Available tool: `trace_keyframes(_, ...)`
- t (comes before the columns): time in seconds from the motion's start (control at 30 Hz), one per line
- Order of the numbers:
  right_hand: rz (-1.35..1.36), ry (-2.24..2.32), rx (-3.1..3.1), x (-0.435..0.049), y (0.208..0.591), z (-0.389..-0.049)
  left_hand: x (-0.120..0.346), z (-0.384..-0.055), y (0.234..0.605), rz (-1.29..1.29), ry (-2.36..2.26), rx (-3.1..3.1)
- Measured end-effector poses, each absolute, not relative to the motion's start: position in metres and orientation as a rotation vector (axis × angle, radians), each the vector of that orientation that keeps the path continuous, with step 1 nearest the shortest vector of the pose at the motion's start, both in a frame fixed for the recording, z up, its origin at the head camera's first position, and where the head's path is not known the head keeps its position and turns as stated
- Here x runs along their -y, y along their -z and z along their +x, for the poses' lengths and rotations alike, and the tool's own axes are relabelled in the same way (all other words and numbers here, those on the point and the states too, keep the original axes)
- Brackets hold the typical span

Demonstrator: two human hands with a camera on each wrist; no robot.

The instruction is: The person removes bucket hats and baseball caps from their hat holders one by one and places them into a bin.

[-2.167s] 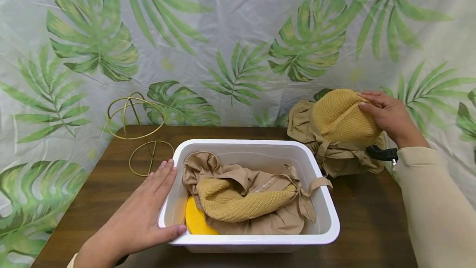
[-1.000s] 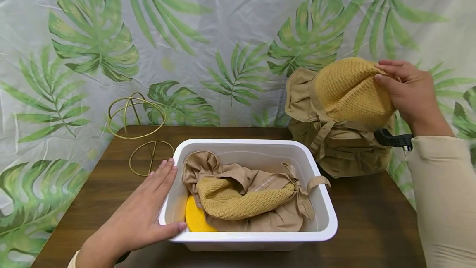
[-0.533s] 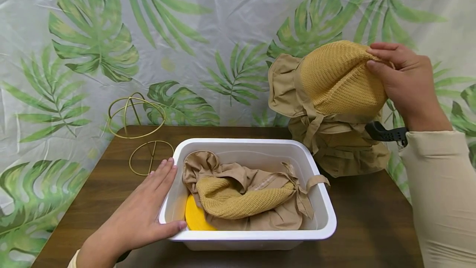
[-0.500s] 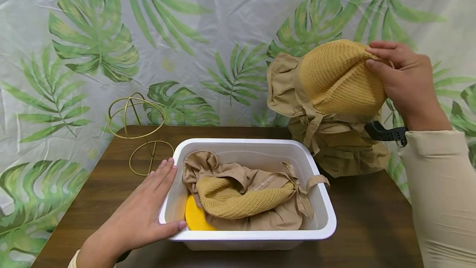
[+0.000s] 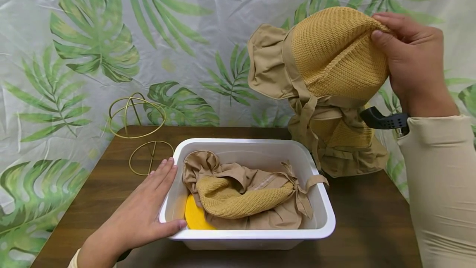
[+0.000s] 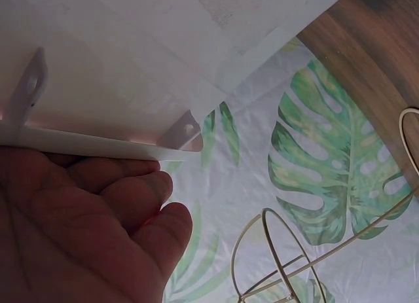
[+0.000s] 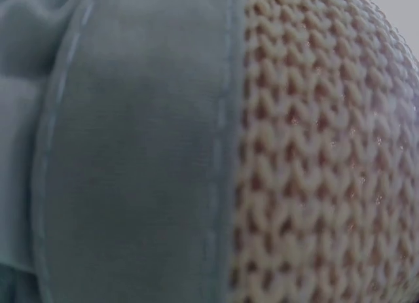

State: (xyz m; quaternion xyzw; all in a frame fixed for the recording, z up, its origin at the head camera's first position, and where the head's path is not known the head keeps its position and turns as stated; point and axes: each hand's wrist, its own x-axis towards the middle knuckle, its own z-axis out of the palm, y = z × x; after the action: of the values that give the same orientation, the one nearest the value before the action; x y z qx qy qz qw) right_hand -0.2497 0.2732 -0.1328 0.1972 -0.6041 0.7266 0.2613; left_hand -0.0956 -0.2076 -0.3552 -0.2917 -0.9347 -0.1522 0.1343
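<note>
In the head view my right hand [image 5: 418,53] pinches the crown of a sun hat [image 5: 334,53] with a yellow woven top, khaki brim and tie strap. It hangs above a similar hat [image 5: 353,160] at the table's back right, overlapping it in view. Woven crown and fabric band of a hat [image 7: 314,146] fill the right wrist view. My left hand [image 5: 139,208] rests with straight fingers against the left side of a white tub [image 5: 323,222], thumb on its front corner. In the tub lies another tan hat [image 5: 241,202] with a woven crown.
A flat yellow piece [image 5: 197,214] lies partly under the hat in the tub. Gold wire stands [image 5: 136,137] stand at the back left of the brown wooden table [image 5: 372,218]. A leaf-print cloth [image 5: 230,11] hangs behind.
My right hand has lifted the sun hat up from the back right, tilting its brim leftward and revealing more of the hat below. My left hand and the tub have barely moved.
</note>
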Motion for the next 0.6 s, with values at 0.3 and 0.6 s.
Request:
trace_keyframes(0.3,0.608,-2.097,1.416,-0.246,0.118,-0.246,0.208,-0.097,0.356,-0.848,0.438,2.704)
trace_keyframes(0.6,0.665,-2.248,1.219,-0.211,0.105,-0.240,0.206,-0.097,0.356,-0.855,0.436,2.684)
